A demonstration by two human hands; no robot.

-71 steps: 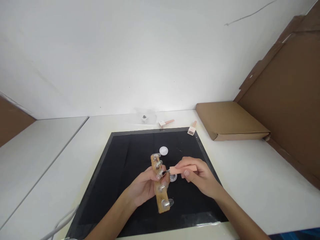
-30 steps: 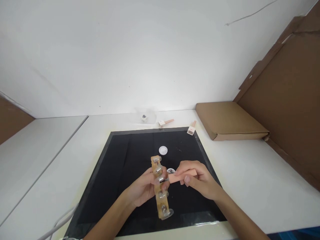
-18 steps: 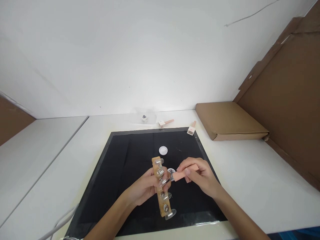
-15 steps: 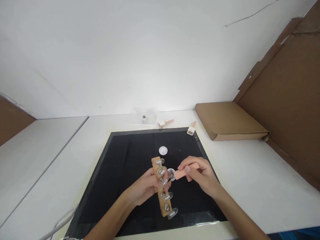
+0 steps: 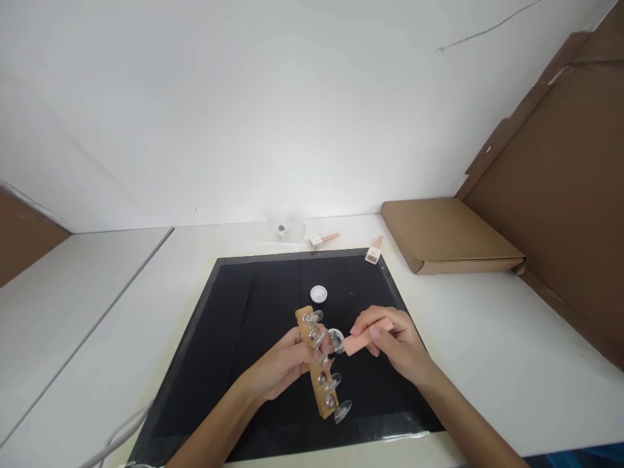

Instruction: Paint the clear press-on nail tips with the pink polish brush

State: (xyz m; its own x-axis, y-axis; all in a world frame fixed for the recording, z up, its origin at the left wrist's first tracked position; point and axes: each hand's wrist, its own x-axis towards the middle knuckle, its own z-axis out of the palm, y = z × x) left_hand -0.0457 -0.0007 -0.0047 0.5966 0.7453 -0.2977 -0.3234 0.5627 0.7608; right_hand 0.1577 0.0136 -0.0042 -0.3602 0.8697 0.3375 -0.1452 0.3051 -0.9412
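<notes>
My left hand [image 5: 295, 356] is closed around a wooden strip [image 5: 318, 383], which stands tilted with several clear nail tips [image 5: 333, 381] sticking out to its right. My right hand [image 5: 390, 338] pinches the long pink handle of a nail polish brush [image 5: 363, 339]. The brush's dark bristle end points left, at the middle nail tip by my left fingers; whether they touch I cannot tell. Just behind the brush, partly hidden by it, is a small white-rimmed pot [image 5: 336, 337] with dark, speckled contents. A round white lid [image 5: 318, 294] lies beyond it on the black mat [image 5: 273, 292].
At the back stand two pale bottles with pink handles, one [image 5: 316, 242] lying by the wall, another [image 5: 374, 251] at the mat's far right corner. A clear plastic piece [image 5: 287, 231] sits beside them. A flat cardboard box [image 5: 448, 234] is at right, a white cable [image 5: 117, 437] at lower left.
My right hand has shifted slightly right and down with the brush, baring more of the pot. The lower end of the wooden strip has swung a little to the right.
</notes>
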